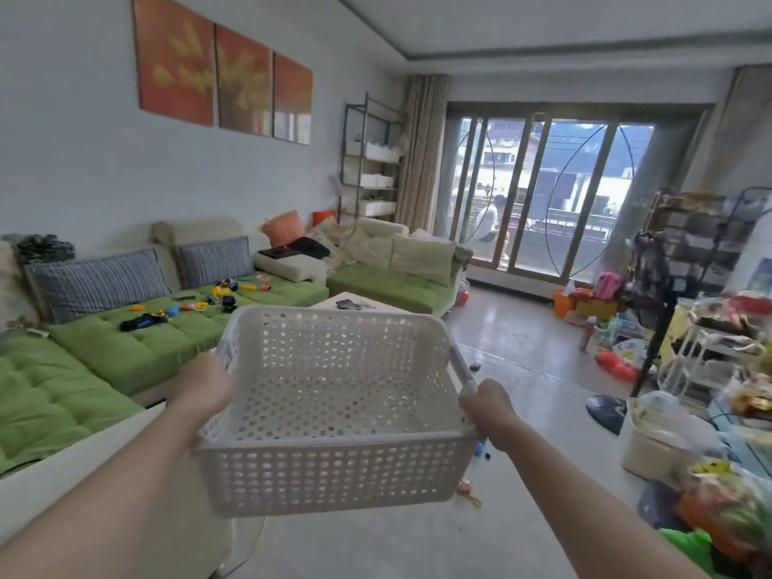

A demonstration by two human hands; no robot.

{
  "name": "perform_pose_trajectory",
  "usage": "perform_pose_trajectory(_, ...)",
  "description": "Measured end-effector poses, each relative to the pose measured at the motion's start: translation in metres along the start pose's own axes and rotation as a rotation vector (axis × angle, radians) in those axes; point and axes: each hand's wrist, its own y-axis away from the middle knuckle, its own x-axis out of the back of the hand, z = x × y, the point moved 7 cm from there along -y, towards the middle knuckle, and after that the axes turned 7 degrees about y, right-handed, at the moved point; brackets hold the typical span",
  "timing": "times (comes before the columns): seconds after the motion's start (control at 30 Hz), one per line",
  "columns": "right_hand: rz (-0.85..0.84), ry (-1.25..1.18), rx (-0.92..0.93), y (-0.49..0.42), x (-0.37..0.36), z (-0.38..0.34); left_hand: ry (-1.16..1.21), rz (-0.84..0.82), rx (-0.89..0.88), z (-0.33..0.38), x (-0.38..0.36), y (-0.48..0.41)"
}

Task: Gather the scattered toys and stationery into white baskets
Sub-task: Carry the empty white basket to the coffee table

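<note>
My left hand [204, 388] grips the left wall of the basket [334, 465], though its fingers are hidden behind the plastic. My right hand [486, 405] is curled tight round the grey handle on the right rim. Between them the white basket hangs in the air, its open top tipped a little toward me.

Just under my right hand, a blue thing [480, 447] and a pink toy [464, 486] lie on the floor [522, 340].

Left of my left hand runs the green sofa [125, 357]. Beyond that hand, toys [221, 289] are scattered over its seat: a black-and-blue one [142, 321] nearest, then yellow, orange and black pieces further along. Striped cushions [100, 282] lean against its back.

Straight past the basket's far rim stands a low table [330, 300] with a few dark small things on it.

Out to the right of my right hand stands a fan [651, 294], with crowded racks [710, 328] and bags beside it.

Farthest off, a shelf [372, 177] with white boxes stands in the corner by the glass doors [543, 194]. A person [488, 221] is outside them.
</note>
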Motion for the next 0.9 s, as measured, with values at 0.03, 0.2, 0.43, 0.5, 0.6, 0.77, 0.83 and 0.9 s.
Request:
perform_pose_trajectory(0.03,0.004,-0.005,-0.005,-0.009,0.003,0.003,-0.007,-0.013,-0.01,0.01,-0.008,-0.007)
perform_pose_trajectory(0.2,0.062,-0.007,-0.015,-0.07,0.015,0.006,-0.038,-0.02,-0.065,0.05,-0.047,-0.061)
perform_pose_trajectory(0.43,0.1,-0.01,-0.053,-0.195,0.01,-0.023,0.017,-0.044,-0.105,0.109,-0.099,-0.178)
perform_pose_trajectory(0.5,0.122,-0.016,-0.045,-0.227,0.009,-0.036,0.024,-0.034,-0.122,0.124,-0.106,-0.21)
perform_pose_trajectory(0.6,0.151,-0.009,-0.033,-0.268,0.008,-0.055,0.028,-0.022,-0.135,0.141,-0.114,-0.248)
perform_pose_trajectory(0.77,0.145,0.01,-0.016,-0.325,-0.008,-0.082,0.007,-0.036,-0.1,0.153,-0.126,-0.301)
perform_pose_trajectory(0.83,0.13,0.011,-0.006,-0.354,-0.019,-0.096,0.007,-0.033,-0.083,0.155,-0.131,-0.325)
perform_pose_trajectory(0.9,0.117,0.003,-0.005,-0.375,-0.028,-0.109,0.002,-0.027,-0.073,0.157,-0.134,-0.346)
